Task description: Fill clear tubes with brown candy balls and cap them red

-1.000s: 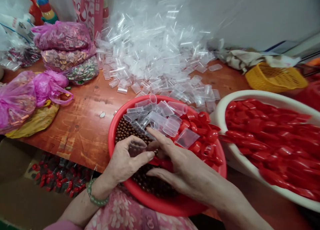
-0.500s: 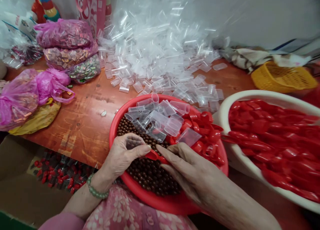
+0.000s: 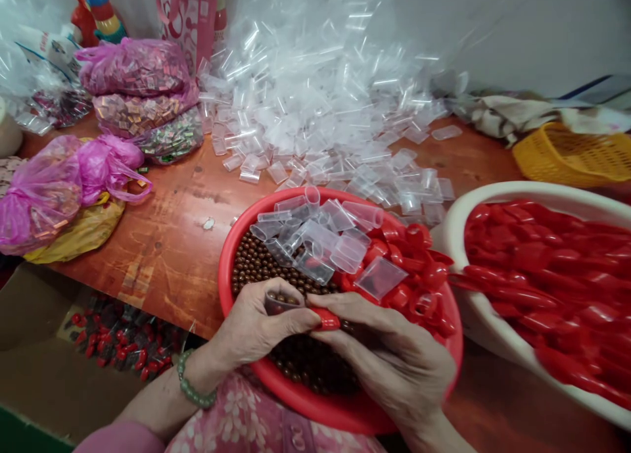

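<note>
My left hand pinches a short clear plastic tube with brown beads showing inside it. At the tube's right end is a red plastic piece, gripped between the thumb and fingers of my right hand. The hands almost meet over a red basin. Shiny brown beads fill its left and near part. On them lie several loose clear tubes, and red plastic pieces crowd the right side. How firmly tube and red piece are joined is hidden by my fingers.
A white tub of red pieces stands at right, a yellow basket behind it. Clear tubes are heaped along the wall. Pink bags sit at left. Below the table edge, a cardboard box holds red-and-dark items.
My right hand has turned, its fingers now closing round the red piece at the tube's end. Both hands sit slightly lower, and beads inside the tube show more plainly. The view has shifted slightly.
</note>
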{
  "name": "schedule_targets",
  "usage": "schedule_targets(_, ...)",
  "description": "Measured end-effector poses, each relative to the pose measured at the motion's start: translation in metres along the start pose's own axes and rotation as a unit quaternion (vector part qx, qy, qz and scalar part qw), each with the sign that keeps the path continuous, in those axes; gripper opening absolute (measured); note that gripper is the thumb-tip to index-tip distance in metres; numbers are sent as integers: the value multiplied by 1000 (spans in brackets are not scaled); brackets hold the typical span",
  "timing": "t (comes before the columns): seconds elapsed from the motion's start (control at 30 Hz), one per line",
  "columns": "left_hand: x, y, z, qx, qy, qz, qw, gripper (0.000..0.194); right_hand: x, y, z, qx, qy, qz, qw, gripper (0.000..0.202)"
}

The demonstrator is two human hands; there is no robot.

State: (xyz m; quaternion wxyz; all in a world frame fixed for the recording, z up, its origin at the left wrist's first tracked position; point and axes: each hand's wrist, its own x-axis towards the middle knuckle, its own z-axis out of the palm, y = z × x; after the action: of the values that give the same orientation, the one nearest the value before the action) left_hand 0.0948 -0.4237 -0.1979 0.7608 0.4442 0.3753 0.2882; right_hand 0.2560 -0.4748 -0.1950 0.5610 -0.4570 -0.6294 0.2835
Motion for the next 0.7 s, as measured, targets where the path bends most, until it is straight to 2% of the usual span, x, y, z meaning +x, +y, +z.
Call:
schedule_targets(0.1,0,0,0,28,-21,-7,999,51,2,0,-1,53,19,62,996,25)
schedule_targets(0.23,-1,4,3,19,-43,-44,998,43,12,-4,-7,32,51,107,992,19)
schedule_targets(0.33,0,5,6,-24,-62,-62,996,36,19,-7,-7,-19,22,68,997,26)
schedule_targets(0.43,1,2,8,-44,-81,-26,995,26,22,-7,-1,-48,-50,1,998,35)
schedule_targets(0.57,1,-3,7,-18,-108,20,994,19,23,-5,3,-104,-96,-33,989,29)
schedule_targets(0.7,1,-6,6,44,-89,23,995,15,22,-6,-2,-151,-119,-37,981,29)
